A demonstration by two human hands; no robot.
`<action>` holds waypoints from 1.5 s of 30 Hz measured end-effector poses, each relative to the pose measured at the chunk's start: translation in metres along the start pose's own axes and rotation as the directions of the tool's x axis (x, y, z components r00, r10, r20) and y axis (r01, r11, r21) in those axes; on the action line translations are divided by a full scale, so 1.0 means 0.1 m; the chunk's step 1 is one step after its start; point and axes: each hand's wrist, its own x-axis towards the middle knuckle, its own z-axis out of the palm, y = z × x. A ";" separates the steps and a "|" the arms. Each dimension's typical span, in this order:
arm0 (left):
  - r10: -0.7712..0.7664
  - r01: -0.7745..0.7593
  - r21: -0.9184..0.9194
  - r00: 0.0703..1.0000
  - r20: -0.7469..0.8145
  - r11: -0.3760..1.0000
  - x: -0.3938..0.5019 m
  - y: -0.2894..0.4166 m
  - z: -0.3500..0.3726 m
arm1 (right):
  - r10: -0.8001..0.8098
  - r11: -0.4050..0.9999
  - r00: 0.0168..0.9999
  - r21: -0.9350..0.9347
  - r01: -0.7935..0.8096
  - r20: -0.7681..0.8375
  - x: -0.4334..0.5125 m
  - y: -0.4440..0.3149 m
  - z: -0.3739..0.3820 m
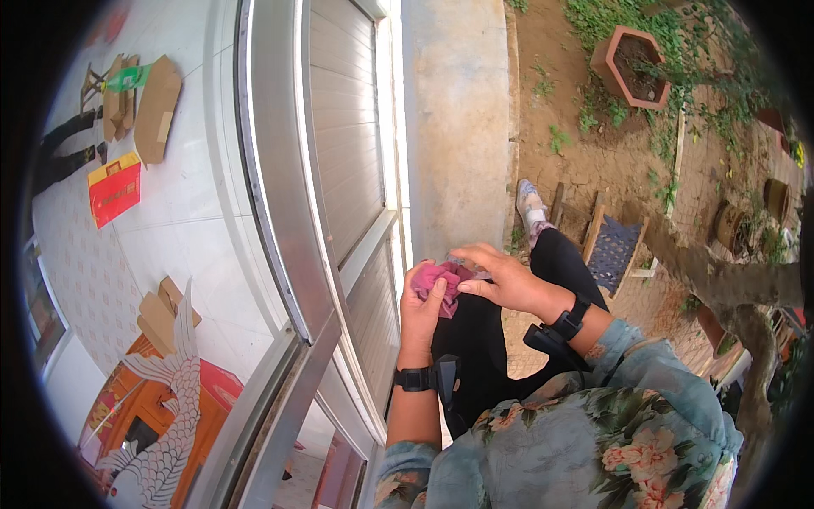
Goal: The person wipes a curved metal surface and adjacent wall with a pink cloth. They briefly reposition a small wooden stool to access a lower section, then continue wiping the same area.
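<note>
A crumpled pink cloth is bunched between my two hands, above my black-trousered legs. My left hand grips it with the thumb laid over its front. My right hand is at the cloth's other side, its thumb and fingers closed around the edge, where a small greyish, partly see-through piece also shows; what that piece is I cannot tell. Each wrist wears a black strap with a device on it. Left of my hands stands a metal-framed door with ribbed panels.
A concrete ledge runs ahead of me. Right of it are a woven-seat stool, a hexagonal planter and a tree trunk. Behind the glass at left lie cardboard, a red box and a fish decal.
</note>
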 end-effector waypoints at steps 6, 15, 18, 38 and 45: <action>-0.163 0.169 -0.095 0.984 0.073 0.981 0.13 -0.09 0.07 | -0.239 0.960 0.970 -0.141 0.241 0.029 0.26 0.14 0.08; -0.059 0.092 -0.444 0.994 0.087 0.891 0.98 -0.26 0.61 | -0.302 0.935 0.936 -0.134 0.328 0.181 1.16 0.84 -0.39; -0.092 0.113 -0.450 0.993 0.070 0.886 1.10 -0.21 0.84 | -0.174 0.981 0.966 0.122 0.153 0.192 1.32 0.94 -0.63; 0.049 -0.008 0.136 0.952 -0.301 0.991 1.55 -1.56 -0.53 | -0.307 0.952 0.917 -0.087 0.295 -0.253 3.13 1.28 -1.40; 0.111 -0.082 0.085 0.885 -0.453 0.993 1.18 -1.66 -0.67 | -0.402 0.914 0.841 -0.106 0.391 -0.361 3.59 1.17 -1.68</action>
